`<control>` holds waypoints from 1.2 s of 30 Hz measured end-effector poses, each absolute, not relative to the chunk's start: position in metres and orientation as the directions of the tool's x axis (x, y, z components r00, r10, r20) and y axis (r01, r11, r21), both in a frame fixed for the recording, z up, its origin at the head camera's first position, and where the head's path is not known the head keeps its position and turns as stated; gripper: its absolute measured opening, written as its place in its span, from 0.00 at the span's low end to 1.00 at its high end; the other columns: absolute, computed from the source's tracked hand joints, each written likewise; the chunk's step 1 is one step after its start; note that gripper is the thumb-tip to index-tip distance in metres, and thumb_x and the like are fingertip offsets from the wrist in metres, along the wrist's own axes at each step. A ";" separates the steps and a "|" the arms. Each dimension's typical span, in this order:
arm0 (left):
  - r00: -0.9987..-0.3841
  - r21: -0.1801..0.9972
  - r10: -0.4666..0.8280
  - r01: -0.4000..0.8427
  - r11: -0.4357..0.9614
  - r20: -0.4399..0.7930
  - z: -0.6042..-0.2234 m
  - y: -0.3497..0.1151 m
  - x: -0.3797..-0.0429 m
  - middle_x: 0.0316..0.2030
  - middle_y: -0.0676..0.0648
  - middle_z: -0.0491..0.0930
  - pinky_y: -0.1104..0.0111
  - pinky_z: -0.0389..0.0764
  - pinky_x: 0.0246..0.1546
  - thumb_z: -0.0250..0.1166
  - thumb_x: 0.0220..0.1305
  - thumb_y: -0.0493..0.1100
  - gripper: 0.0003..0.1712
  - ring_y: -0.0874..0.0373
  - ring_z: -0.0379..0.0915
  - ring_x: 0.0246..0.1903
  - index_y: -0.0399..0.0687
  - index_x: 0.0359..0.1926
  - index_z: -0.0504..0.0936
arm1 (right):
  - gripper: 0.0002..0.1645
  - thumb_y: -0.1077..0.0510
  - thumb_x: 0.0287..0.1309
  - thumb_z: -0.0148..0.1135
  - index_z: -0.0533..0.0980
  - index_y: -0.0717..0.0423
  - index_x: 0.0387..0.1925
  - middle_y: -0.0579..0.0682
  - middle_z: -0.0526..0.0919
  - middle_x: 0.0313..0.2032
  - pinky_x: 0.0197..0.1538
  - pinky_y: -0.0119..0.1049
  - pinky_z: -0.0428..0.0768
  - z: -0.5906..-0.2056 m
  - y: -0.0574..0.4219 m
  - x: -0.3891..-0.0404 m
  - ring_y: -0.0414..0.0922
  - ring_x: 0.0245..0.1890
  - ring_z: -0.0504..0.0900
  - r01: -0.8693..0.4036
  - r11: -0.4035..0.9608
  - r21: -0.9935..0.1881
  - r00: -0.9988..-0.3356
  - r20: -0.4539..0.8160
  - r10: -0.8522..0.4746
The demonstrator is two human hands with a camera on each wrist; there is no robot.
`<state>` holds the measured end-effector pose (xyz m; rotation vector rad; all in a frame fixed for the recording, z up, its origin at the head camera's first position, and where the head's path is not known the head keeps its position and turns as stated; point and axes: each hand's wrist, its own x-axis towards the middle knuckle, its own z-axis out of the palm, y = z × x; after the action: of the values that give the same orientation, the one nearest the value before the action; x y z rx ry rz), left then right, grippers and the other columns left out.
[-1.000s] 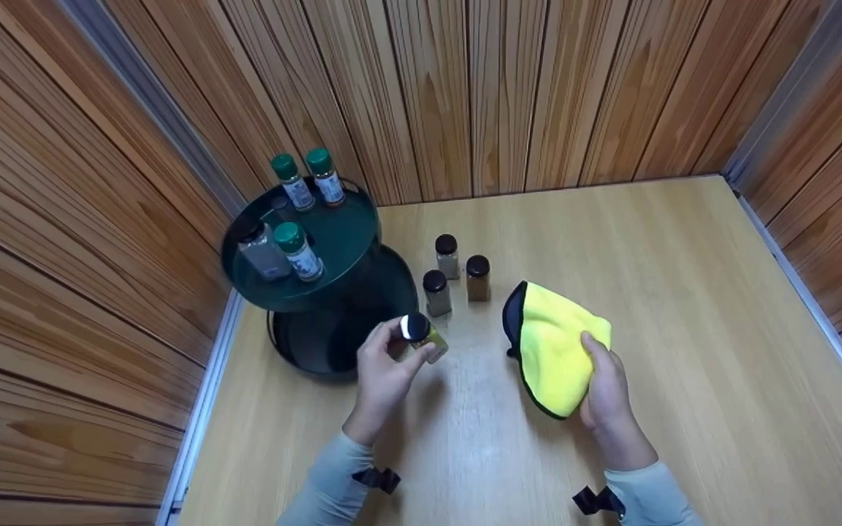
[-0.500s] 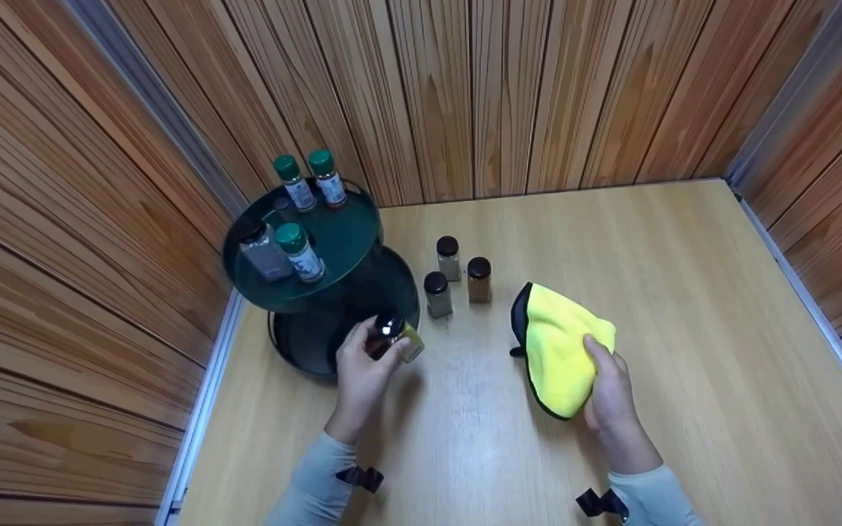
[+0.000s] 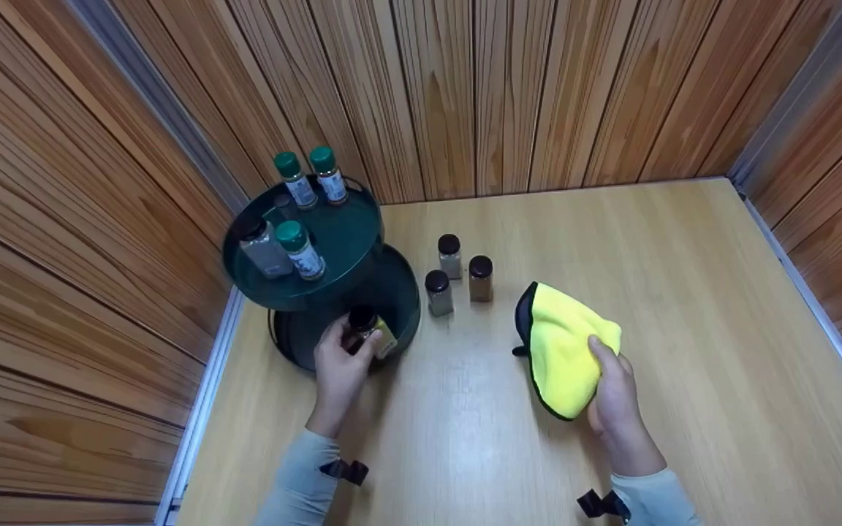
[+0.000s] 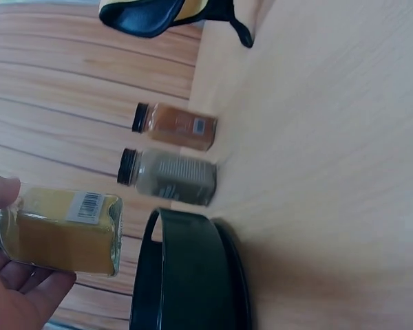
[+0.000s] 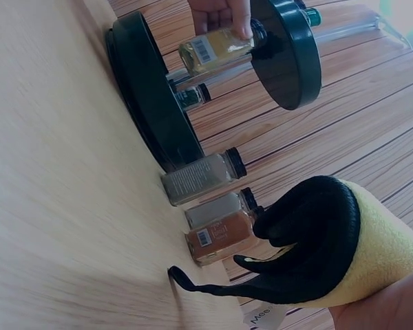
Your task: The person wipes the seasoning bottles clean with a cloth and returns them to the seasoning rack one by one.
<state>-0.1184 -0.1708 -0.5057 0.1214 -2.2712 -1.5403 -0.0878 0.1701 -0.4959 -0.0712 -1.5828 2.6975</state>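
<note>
My left hand [image 3: 342, 369] pinches a square glass spice jar [image 4: 65, 230] with a black cap, yellow powder inside and a barcode label. In the head view the jar tilts over the lower tray of a dark green two-tier rack [image 3: 297, 343]; the right wrist view has it between the two tiers. My right hand [image 3: 615, 394] holds a folded yellow cloth [image 3: 571, 347] with black edging and a dark underside. Between the hands, a group of black-capped jars stands on the table: a grey-green one [image 3: 439, 294], an orange-brown one [image 3: 480, 279] and a pale one [image 3: 449, 257].
On the rack's upper tray [image 3: 344, 241] stand green-capped bottles [image 3: 305, 252] with blue-white labels and a larger dark-capped jar [image 3: 266, 252]. A small bottle [image 5: 191, 96] shows in the lower tray. Wood-panelled walls [image 3: 509, 95] enclose the table [image 3: 684, 292] behind and at both sides.
My left hand has carried the yellow spice jar leftward, from beside the rack to over its lower tray. My right hand and the cloth have shifted slightly right in view.
</note>
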 end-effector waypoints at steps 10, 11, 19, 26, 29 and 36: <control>-0.896 0.904 -0.354 0.106 0.413 0.267 -0.564 -0.228 -0.150 0.47 0.42 0.83 0.56 0.84 0.52 0.76 0.60 0.40 0.19 0.50 0.82 0.47 0.39 0.50 0.83 | 0.20 0.46 0.78 0.49 0.70 0.58 0.54 0.47 0.84 0.42 0.47 0.36 0.82 -0.571 0.198 -0.112 0.42 0.43 0.85 0.082 -0.464 -0.882 -0.986 -0.141 0.094; -0.893 0.903 -0.361 0.102 0.418 0.268 -0.564 -0.231 -0.151 0.47 0.42 0.83 0.58 0.84 0.51 0.76 0.60 0.40 0.19 0.50 0.82 0.47 0.39 0.51 0.82 | 0.21 0.44 0.78 0.49 0.70 0.58 0.55 0.46 0.84 0.42 0.47 0.36 0.83 -0.569 0.197 -0.112 0.42 0.43 0.85 0.101 -0.447 -0.889 -0.980 -0.167 0.110; -0.876 0.885 -0.403 0.058 0.461 0.267 -0.564 -0.261 -0.159 0.45 0.43 0.83 0.74 0.81 0.44 0.73 0.61 0.38 0.17 0.52 0.81 0.42 0.39 0.50 0.82 | 0.23 0.44 0.78 0.48 0.68 0.60 0.57 0.47 0.84 0.42 0.48 0.37 0.83 -0.566 0.199 -0.109 0.43 0.43 0.85 0.147 -0.453 -0.879 -0.966 -0.227 0.127; -0.873 0.864 -0.425 -0.008 0.504 0.239 -0.568 -0.279 -0.162 0.38 0.45 0.82 0.75 0.78 0.38 0.71 0.60 0.39 0.13 0.55 0.78 0.37 0.43 0.45 0.83 | 0.25 0.43 0.79 0.46 0.67 0.60 0.58 0.47 0.82 0.42 0.46 0.37 0.82 -0.566 0.202 -0.109 0.43 0.43 0.84 0.147 -0.417 -0.897 -0.971 -0.211 0.111; -0.872 0.857 -0.427 -0.017 0.515 0.240 -0.570 -0.285 -0.165 0.39 0.46 0.82 0.74 0.77 0.35 0.71 0.61 0.40 0.13 0.55 0.77 0.37 0.44 0.46 0.83 | 0.24 0.43 0.79 0.47 0.66 0.59 0.58 0.47 0.82 0.42 0.48 0.37 0.82 -0.565 0.202 -0.109 0.42 0.43 0.83 0.149 -0.427 -0.892 -0.969 -0.218 0.116; -0.855 0.843 -0.451 -0.029 0.538 0.258 -0.577 -0.295 -0.173 0.36 0.47 0.83 0.70 0.75 0.29 0.71 0.62 0.41 0.09 0.55 0.76 0.33 0.46 0.43 0.84 | 0.23 0.44 0.79 0.47 0.66 0.58 0.58 0.46 0.82 0.42 0.48 0.36 0.82 -0.565 0.202 -0.110 0.42 0.43 0.83 0.155 -0.436 -0.887 -0.964 -0.232 0.129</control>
<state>-0.1730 -0.2947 -0.5767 0.3901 -2.3290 -1.2643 -0.1104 0.2022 -0.5652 -0.4227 -1.6770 2.6413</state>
